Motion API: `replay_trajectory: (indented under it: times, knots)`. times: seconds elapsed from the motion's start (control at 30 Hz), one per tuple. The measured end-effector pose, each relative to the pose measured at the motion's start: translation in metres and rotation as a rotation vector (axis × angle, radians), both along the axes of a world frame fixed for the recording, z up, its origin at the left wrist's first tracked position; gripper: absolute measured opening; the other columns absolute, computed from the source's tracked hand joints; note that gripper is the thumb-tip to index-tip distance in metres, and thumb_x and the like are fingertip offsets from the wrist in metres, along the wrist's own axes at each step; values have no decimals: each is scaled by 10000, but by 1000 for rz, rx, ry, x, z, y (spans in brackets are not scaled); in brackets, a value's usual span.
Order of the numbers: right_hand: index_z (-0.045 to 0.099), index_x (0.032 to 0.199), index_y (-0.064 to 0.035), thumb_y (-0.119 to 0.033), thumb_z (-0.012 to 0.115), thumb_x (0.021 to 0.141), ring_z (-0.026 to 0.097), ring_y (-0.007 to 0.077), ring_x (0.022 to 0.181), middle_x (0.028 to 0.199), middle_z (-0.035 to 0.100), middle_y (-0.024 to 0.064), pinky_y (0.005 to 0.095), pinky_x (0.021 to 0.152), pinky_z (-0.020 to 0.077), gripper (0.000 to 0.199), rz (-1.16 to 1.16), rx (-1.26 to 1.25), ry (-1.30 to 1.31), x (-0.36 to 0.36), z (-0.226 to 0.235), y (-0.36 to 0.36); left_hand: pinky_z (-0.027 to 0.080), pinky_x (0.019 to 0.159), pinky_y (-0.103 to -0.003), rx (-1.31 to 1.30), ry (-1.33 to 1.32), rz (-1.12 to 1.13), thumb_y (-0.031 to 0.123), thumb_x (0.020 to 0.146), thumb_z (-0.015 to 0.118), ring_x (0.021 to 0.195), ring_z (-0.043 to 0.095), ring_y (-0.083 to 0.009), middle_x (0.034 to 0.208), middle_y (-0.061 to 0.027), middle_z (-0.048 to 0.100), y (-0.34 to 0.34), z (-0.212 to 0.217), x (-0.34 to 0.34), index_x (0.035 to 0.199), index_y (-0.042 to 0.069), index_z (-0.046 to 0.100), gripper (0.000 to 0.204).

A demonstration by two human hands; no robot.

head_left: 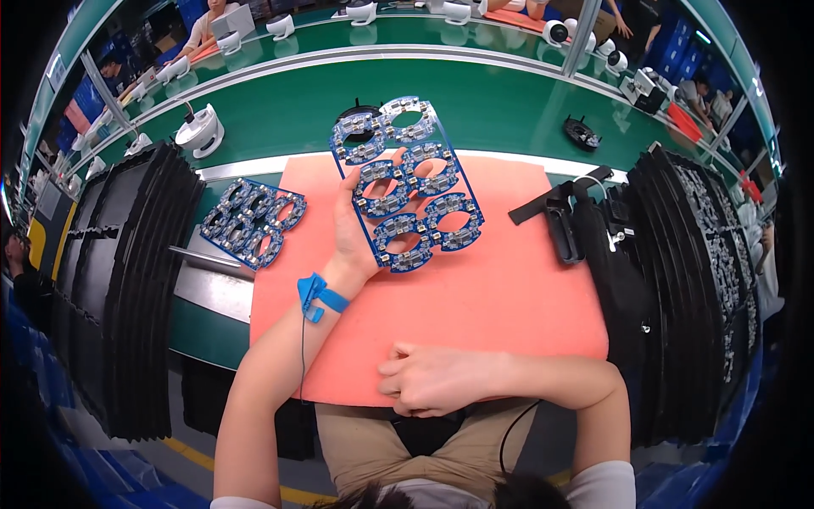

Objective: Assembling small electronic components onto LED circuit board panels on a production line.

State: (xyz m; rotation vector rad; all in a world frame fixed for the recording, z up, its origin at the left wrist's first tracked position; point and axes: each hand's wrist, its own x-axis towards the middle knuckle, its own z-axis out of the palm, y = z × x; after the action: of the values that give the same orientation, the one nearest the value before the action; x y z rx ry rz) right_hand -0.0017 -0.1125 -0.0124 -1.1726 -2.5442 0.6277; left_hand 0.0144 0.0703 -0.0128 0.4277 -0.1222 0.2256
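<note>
My left hand (346, 222) grips a blue circuit board panel (405, 239) above the pink mat (339, 360). The panel is made of several ring-shaped boards with silver parts, joined in two columns, and my fingers show through its openings. Around my left wrist is a blue strap (322, 297) with a thin dark cord. My right hand (441, 377) rests at the mat's front edge with its fingers curled in, and nothing sticks out of it. To the left of the mat lies a second blue circuit board panel (253, 222), partly over the mat's edge.
Stacked black trays (114, 288) stand at the left, and more black trays (708, 280) holding boards at the right. A black case and strap (564, 222) lie on the mat's right side. Beyond is a green conveyor (280, 106) with white camera housings (199, 129) and a black round part (582, 131).
</note>
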Motion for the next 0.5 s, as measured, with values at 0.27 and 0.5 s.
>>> replay_trajectory:
  times: [0.27,0.5]
  knots:
    - [646,843,-137,-194,636,743,481,185,867,778,500,14,365,850,341,116,29,-91,112,12,2,7,414,979,-497,5,20,-54,494,904,352,1213,467,-313,1316,-138,482,1,4,0,1333,153,408,550]
    - [634,933,-111,-191,649,774,532,209,864,826,566,42,372,824,380,178,-46,-161,210,19,0,12,507,787,-594,-84,45,-148,476,881,407,1057,575,-335,1207,-164,542,7,-6,2,1271,114,461,535]
